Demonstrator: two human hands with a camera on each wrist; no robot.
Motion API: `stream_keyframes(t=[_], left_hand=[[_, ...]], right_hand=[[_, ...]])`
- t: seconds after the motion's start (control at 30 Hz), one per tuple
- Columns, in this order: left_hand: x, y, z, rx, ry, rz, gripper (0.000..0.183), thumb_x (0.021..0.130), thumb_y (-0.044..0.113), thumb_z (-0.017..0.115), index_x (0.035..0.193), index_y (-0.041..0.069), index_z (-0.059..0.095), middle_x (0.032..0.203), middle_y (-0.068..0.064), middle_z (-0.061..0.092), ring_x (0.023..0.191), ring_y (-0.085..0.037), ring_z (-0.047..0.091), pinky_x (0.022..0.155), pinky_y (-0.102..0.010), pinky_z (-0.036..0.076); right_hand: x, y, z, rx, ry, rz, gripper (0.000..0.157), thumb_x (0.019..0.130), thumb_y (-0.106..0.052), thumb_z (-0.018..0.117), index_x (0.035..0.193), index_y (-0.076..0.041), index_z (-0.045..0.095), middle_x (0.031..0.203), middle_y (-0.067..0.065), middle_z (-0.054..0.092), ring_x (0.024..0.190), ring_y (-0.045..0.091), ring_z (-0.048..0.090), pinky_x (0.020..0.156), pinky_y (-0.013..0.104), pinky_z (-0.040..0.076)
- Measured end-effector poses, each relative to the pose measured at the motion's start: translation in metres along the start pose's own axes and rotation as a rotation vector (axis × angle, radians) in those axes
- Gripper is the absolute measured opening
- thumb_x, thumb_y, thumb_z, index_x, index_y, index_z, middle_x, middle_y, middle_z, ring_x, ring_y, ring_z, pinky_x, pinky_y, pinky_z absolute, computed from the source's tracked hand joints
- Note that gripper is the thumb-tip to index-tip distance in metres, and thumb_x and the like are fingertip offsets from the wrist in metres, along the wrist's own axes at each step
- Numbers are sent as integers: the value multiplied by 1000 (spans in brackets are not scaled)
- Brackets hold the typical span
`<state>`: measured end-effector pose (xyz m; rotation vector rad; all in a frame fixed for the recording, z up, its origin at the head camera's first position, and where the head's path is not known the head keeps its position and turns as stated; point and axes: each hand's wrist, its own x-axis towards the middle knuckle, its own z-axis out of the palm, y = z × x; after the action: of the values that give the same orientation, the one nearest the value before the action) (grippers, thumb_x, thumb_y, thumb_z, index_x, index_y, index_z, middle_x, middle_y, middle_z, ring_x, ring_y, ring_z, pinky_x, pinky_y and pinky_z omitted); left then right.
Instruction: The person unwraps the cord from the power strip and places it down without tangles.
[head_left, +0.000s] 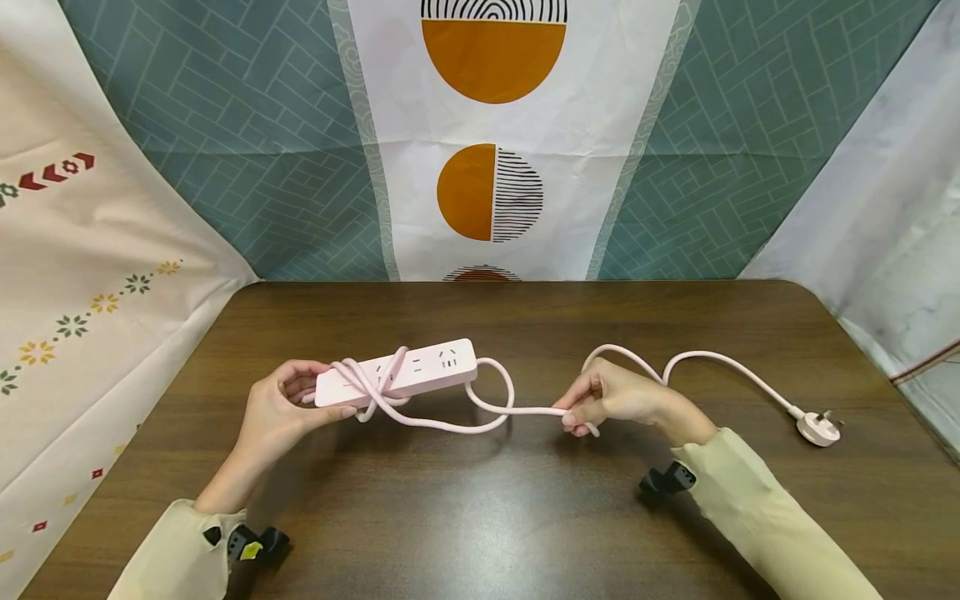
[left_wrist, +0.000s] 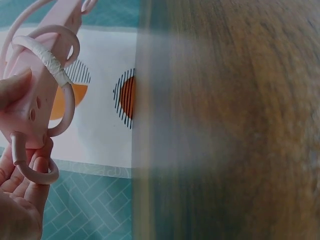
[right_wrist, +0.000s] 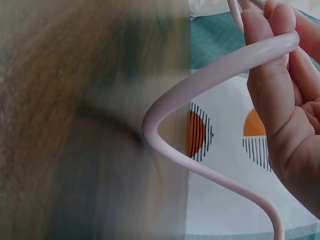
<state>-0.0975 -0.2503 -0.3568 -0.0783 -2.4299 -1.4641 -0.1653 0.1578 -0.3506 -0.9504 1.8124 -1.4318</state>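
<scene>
- at centre left of the head view, the left hand is gripping the left end of the pink power strip, thumb pressing its near side.
- the strip is slanting, its right end sitting higher, near the middle of the frame.
- the cord is crossing the strip's left half in loose turns, then looping out past its right end.
- right of centre, the right hand is pinching the cord between thumb and fingers.
- beyond that hand, the cord is curving toward the plug, which is resting on the wooden table at the right.
- the cord work is looking partway along: some turns are wrapping the strip, while the loop and the length toward the plug are lying loose.
</scene>
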Motion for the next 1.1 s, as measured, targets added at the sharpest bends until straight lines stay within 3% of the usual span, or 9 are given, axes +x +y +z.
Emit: stream_keyframes(t=[0.43,0.63,0.8,1.1], left_hand=[[-2,1,-3,27,-37,-17,53,55,3,86,100,-3,59,83,9,61,71,0,59,64,-13,49],[-2,0,-3,38,-44,-14,54,55,3,86,100,-4,58,83,5,62,71,0,59,64,-13,48],[-2,0,-2,48,-53,-11,53,55,5,86,100,-3,59,85,1,62,72,0,59,64,-13,48],[-2,0,-3,31,-74,-20,54,55,4,86,100,-4,59,84,3,62,72,-1,59,63,-14,49]], right_hand=[[-10,-5,-6,96,-45,-84,26,84,5,58,93,29,52,70,-2,63,61,5,57,52,19,47],[-16,-7,-12,134,-41,-113,12,83,6,58,92,10,65,71,0,64,61,6,57,54,19,48],[-18,-11,-16,141,-35,-123,18,84,7,57,92,-3,69,71,0,64,62,6,57,54,20,48],[-19,-19,-21,160,10,-132,22,85,5,57,92,-11,71,72,-1,65,62,5,58,55,20,49]])
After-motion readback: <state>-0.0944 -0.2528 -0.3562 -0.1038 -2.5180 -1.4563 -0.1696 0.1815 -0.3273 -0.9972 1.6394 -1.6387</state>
